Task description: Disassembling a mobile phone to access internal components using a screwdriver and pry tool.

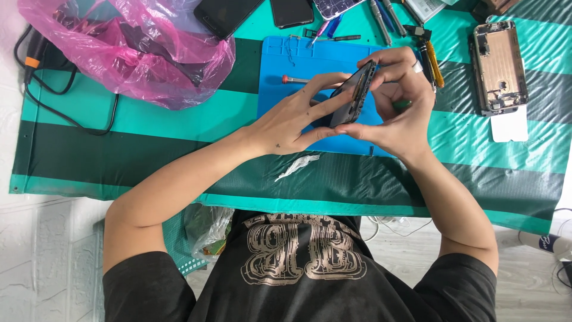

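Your black t-shirt fills the bottom edge. Above the blue repair mat, your left hand and right hand both pinch a dark phone frame edge-on. A crumpled white scrap lies just below the mat.

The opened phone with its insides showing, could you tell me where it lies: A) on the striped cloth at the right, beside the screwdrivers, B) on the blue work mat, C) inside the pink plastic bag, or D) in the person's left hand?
A: the opened phone lies on the green striped cloth at the right, past the screwdrivers, off the blue work mat, while both hands hold a different, dark phone.
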